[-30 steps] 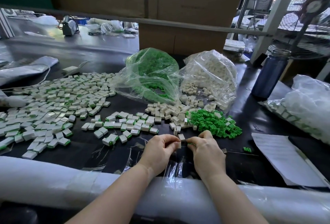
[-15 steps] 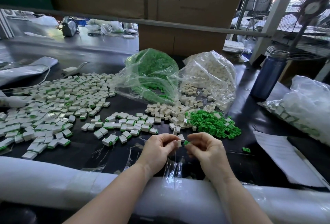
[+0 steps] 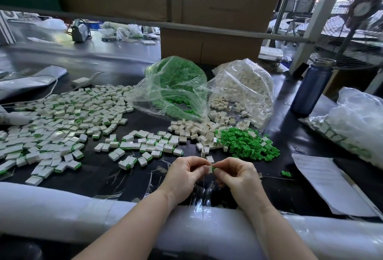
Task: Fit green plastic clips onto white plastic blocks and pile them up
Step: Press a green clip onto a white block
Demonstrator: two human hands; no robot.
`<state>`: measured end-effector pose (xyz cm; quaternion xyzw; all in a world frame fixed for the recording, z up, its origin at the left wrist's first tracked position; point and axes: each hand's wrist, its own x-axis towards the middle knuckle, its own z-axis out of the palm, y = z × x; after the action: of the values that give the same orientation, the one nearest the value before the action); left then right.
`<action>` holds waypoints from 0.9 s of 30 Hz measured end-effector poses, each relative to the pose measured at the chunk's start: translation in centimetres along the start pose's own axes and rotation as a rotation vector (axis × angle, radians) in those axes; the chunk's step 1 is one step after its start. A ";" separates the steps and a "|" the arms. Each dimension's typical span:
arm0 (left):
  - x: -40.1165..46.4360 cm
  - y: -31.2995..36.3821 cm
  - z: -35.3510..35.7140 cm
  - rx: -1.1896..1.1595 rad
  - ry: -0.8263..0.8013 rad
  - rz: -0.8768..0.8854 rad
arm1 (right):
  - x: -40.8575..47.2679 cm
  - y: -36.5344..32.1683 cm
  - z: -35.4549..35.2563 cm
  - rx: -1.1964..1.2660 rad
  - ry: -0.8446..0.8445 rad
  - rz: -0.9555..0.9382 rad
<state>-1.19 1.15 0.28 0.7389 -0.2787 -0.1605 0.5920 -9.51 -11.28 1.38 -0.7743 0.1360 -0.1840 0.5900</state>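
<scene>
My left hand point(image 3: 184, 174) pinches a small white block point(image 3: 209, 169) just above the dark table. My right hand point(image 3: 238, 176) pinches a green clip point(image 3: 214, 169) against the block's right side. Loose green clips point(image 3: 246, 143) lie heaped just beyond my right hand, and loose white blocks point(image 3: 196, 129) are scattered to their left. A wide spread of finished blocks with green clips point(image 3: 62, 123) covers the table's left half. A clear bag of green clips point(image 3: 176, 85) and a clear bag of white blocks point(image 3: 242, 85) stand behind.
A blue bottle point(image 3: 310, 87) stands at the right, with a bag of parts point(image 3: 352, 123) and a paper sheet point(image 3: 327, 181) near it. One stray green clip point(image 3: 286, 173) lies right of my hands. A white padded roll point(image 3: 62, 210) lines the table's near edge. Cardboard boxes point(image 3: 207, 44) stand behind.
The green clip in my right hand has come against the white block in my left hand; half a second ago a small gap showed between them. Both hands rose slightly.
</scene>
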 end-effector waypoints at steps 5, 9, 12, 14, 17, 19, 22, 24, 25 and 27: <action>-0.1 0.2 0.2 0.013 -0.014 -0.007 | 0.0 -0.2 -0.1 -0.009 0.007 0.003; -0.3 0.2 0.3 0.052 -0.034 -0.004 | -0.1 -0.2 -0.2 -0.051 -0.016 0.013; -0.3 0.2 0.3 0.124 -0.040 0.020 | -0.1 -0.2 -0.2 -0.091 -0.038 0.023; -0.2 0.2 0.3 0.158 -0.047 0.037 | 0.0 -0.2 -0.2 -0.093 -0.052 0.028; -0.2 0.2 0.4 0.235 -0.079 0.084 | 0.0 0.0 -0.3 -0.095 -0.062 0.031; -0.2 0.2 0.4 0.277 -0.094 0.109 | 0.0 0.2 -0.3 -0.103 -0.071 0.028; -0.2 0.0 0.3 0.209 -0.066 0.081 | 0.1 0.3 -0.2 -0.053 -0.042 0.026; -0.3 0.0 0.5 0.178 -0.034 0.071 | 0.3 0.4 -0.3 -0.014 -0.011 0.026; -0.3 0.0 0.5 0.171 -0.023 0.078 | 0.3 0.4 -0.3 0.013 -0.002 0.033; -0.5 0.2 0.5 0.137 -0.029 0.101 | 0.4 0.5 -0.3 0.063 0.013 0.062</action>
<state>-1.93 1.01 0.25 0.7605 -0.3345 -0.1214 0.5432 -9.27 -11.91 1.01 -0.7496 0.1577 -0.1748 0.6186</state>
